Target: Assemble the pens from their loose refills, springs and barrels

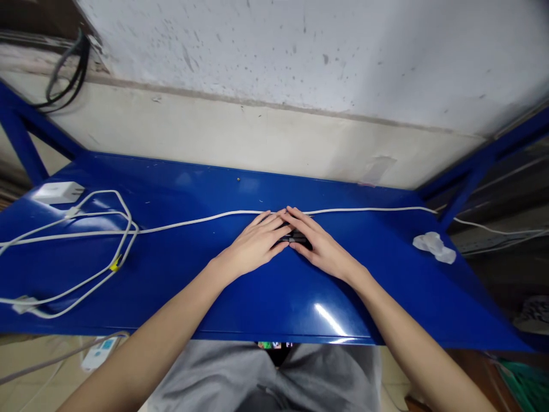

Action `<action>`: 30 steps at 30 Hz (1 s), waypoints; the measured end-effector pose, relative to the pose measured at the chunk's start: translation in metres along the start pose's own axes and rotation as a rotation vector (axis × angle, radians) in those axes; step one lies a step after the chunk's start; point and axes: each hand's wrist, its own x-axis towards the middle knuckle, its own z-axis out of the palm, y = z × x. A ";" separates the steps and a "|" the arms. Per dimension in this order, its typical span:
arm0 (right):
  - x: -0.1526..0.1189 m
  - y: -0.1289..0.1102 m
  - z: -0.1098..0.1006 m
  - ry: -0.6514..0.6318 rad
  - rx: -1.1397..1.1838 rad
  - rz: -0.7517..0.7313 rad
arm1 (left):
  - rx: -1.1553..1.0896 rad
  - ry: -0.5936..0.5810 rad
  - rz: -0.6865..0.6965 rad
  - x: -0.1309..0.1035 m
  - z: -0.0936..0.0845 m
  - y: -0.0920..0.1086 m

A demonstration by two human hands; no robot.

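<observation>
My left hand (257, 243) and my right hand (319, 243) rest on the blue metal shelf, their fingertips meeting in the middle. Fingers on both are stretched out, palms down, over a small dark object (295, 237). Only a black strip of it shows between the thumbs and forefingers, so its kind stays hidden. A white cable (206, 219) runs along the shelf and passes behind or beneath the fingertips. I cannot tell whether either hand touches that cable.
On the left lie a white power adapter (59, 193) and a looped white cable (128, 212) with a yellow tag (115, 264). Crumpled white plastic (434, 246) sits at the right. Behind the blue shelf (274, 309) stands a stained wall (274, 57). Blue frame posts (467, 189) bound both ends.
</observation>
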 end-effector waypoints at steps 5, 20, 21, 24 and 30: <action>0.000 0.004 -0.001 -0.004 0.002 0.012 | -0.033 0.008 -0.002 0.001 -0.001 0.000; -0.001 0.004 -0.003 0.051 -0.009 0.009 | -0.140 0.072 0.039 0.003 -0.016 -0.003; -0.001 0.005 -0.004 0.067 -0.009 0.010 | -0.133 0.073 0.039 0.002 -0.017 -0.004; -0.001 0.006 -0.006 0.111 -0.006 -0.002 | -0.106 0.065 0.038 0.001 -0.017 -0.006; -0.001 0.009 -0.007 0.125 -0.026 -0.035 | -0.091 0.057 0.042 0.001 -0.013 -0.003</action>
